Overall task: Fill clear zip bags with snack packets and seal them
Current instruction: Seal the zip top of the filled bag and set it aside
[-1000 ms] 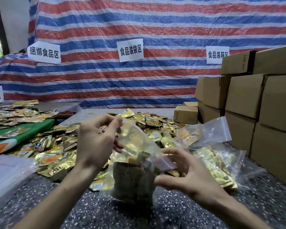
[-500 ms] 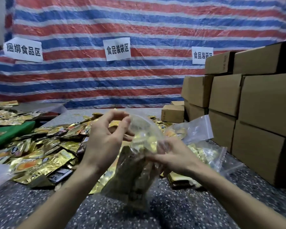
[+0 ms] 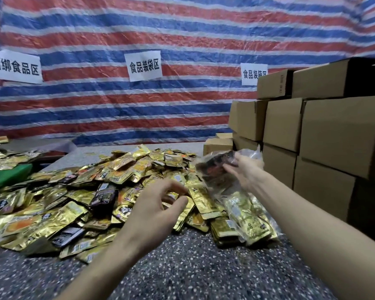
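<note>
Gold foil packets [image 3: 91, 198] lie in a wide heap on the speckled surface [image 3: 182, 269], a few dark ones mixed among them. The right hand [image 3: 246, 173] holds a filled clear bag [image 3: 214, 169] up off the surface at the far right edge of the heap, just in front of the boxes [image 3: 325, 135]. Its fingers are curled onto the near side of the bag and its thumb reaches over the top, so the plastic is pinched between them. The bag tilts, its contents look dark, and loose plastic bunches up behind the hand; whether its zip is closed cannot be told. The left hand [image 3: 158, 206] hovers low over the near edge of the heap with thumb and fingers spread and loosely bent, holding nothing; whether the fingertips touch a packet cannot be told. A second bag [image 3: 249, 219], stuffed with gold packets, lies on the surface below the right forearm, touching the heap's right side. The brown cardboard boxes are stacked several high along the right. A red, white and blue striped tarp [image 3: 139, 40] hangs behind everything, with three white paper signs [image 3: 145, 66] stuck to it, the rightmost partly hidden by a box. At the far left a green sheet [image 3: 7, 177] lies under more packets.
</note>
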Tool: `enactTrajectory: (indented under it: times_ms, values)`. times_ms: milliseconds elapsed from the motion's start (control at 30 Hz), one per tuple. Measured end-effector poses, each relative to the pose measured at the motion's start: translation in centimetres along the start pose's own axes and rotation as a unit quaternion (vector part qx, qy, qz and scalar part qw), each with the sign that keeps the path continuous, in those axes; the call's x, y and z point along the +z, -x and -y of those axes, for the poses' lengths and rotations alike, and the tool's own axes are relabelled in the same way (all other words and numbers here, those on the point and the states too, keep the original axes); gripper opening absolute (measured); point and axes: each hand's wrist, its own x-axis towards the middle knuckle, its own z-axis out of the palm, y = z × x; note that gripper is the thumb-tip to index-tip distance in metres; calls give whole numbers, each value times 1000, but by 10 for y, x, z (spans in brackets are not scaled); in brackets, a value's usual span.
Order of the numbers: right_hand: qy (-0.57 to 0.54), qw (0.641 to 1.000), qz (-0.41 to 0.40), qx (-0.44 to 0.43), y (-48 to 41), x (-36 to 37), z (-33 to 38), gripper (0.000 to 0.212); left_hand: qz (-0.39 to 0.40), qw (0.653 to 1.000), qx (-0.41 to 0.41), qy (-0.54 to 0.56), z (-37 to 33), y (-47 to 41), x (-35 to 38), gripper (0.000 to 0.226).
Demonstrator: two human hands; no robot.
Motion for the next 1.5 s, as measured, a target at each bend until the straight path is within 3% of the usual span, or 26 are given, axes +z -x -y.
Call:
enactTrajectory:
  times_ms: [100, 200, 300, 400, 467, 700, 800, 967, 1167, 1267, 1333, 1433, 1500]
  values:
    - [3, 1000, 16, 2, -7, -7, -14, 35, 10, 1000, 2, 2, -1, 0, 2, 5]
    - [-69, 995, 70, 21, -8, -2, -9, 30, 26, 1000, -4, -17, 0, 1, 3, 5]
    - [-120, 992, 38, -23, -17, 6, -8, 32, 34, 999, -8, -27, 3, 1, 3, 5]
    - [-11, 999, -29, -40, -21, 4, -20, 25, 42, 999, -15, -27, 8, 1, 2, 5]
    - [56, 998, -35, -3, -22, -2, -29, 35, 43, 998, -20, -28, 11, 2, 2, 5]
    - [184, 969, 121, 112, 16, -4, -26, 26, 0, 1000, -17, -13, 19, 5, -1, 6]
    - [268, 938, 210, 59, 47, 7, -47, 24, -67, 998, -11, 15, 24, 11, -5, 7]
    - [256, 909, 326, -40, 89, 32, -109, 28, -144, 989, -18, 8, 45, 37, -24, 15]
    - [176, 897, 375, -151, 109, 35, -161, 25, -161, 969, -75, -171, 96, 78, -92, 10]
    - [181, 877, 408, -175, 112, 32, -165, 21, -178, 935, -123, -280, 121, 95, -139, 6]
    - [174, 879, 405, -183, 111, 30, -165, 22, -193, 892, -169, -371, 135, 103, -167, 15]
    - [162, 888, 392, -177, 110, 29, -165, 22, -169, 773, -310, -526, 156, 110, -205, 40]
    - [164, 888, 393, -176, 109, 28, -166, 21, -145, 710, -411, -552, 164, 115, -223, 48]
